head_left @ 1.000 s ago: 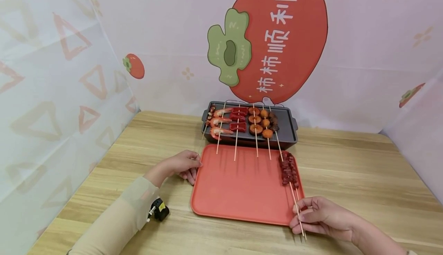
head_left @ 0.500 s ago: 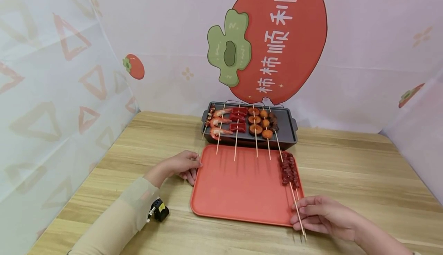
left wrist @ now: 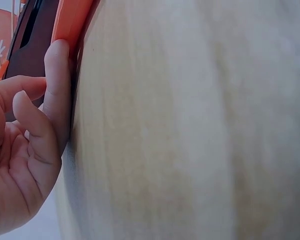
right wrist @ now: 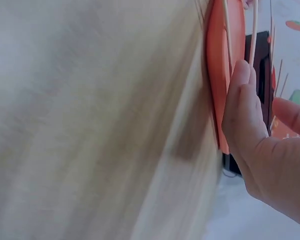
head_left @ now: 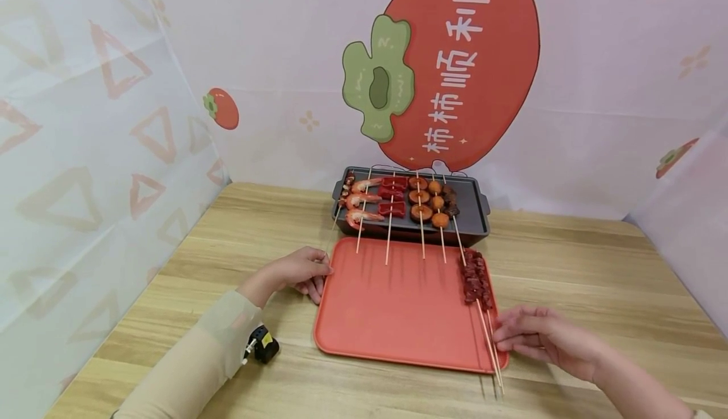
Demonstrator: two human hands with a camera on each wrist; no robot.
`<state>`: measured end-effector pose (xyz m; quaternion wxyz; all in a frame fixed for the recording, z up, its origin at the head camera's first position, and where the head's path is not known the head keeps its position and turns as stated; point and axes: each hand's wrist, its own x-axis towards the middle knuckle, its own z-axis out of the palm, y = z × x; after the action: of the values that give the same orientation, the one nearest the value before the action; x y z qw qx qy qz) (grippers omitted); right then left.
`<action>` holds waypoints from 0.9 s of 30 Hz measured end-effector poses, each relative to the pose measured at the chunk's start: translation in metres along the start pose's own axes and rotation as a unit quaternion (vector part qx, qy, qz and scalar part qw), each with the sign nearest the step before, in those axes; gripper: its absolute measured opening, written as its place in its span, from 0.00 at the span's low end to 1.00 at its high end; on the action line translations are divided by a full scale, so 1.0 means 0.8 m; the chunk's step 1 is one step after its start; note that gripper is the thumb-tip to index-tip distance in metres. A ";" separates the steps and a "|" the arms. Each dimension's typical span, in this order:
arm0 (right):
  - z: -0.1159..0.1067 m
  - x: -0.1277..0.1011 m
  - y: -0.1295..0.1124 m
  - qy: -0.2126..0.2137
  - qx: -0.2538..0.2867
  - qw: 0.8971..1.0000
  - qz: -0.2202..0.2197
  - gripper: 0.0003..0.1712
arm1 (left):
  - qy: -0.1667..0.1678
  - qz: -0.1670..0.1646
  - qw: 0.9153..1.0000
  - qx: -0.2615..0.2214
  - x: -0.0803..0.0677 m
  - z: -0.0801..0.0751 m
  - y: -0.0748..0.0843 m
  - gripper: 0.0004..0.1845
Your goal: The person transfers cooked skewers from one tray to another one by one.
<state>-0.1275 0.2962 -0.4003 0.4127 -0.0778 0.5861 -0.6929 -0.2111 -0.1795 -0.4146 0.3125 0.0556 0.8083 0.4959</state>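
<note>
An orange tray lies on the wooden table in front of a dark grill pan. Two red meat skewers lie along the tray's right side, their sticks reaching past its near rim. My right hand hovers just right of those sticks with straight fingers, holding nothing; in the right wrist view this hand is beside the tray's edge. My left hand rests against the tray's left edge; the left wrist view shows one finger laid along the rim.
The grill pan holds several skewers: shrimp, red pieces and round brown slices, with sticks overhanging the tray. A printed backdrop closes the back and both sides. A small black device sits at my left sleeve.
My right hand has let go of the meat skewers' sticks and moved up and right, away from them. The skewers now lie on the tray. The left hand has stayed put.
</note>
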 end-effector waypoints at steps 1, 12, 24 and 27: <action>-0.002 0.001 -0.002 0.007 -0.006 1.000 -0.002 0.17 | 0.000 0.001 1.000 0.001 0.000 0.000 0.000 0.10; -0.021 0.013 -0.041 -0.006 0.020 0.998 -0.062 0.23 | 0.003 -0.004 1.000 -0.003 0.001 0.000 0.001 0.10; -0.015 0.058 -0.075 0.010 0.141 0.984 -0.104 0.26 | 0.004 -0.007 1.000 0.000 0.000 0.000 0.001 0.10; -0.008 0.070 -0.076 0.035 0.155 0.982 -0.100 0.25 | 0.004 -0.004 1.000 -0.001 -0.001 0.000 0.000 0.10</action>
<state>-0.1967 0.2623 -0.3702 0.3281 -0.0471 0.4752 -0.8151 -0.2108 -0.1796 -0.4141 0.3110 0.0500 0.8093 0.4958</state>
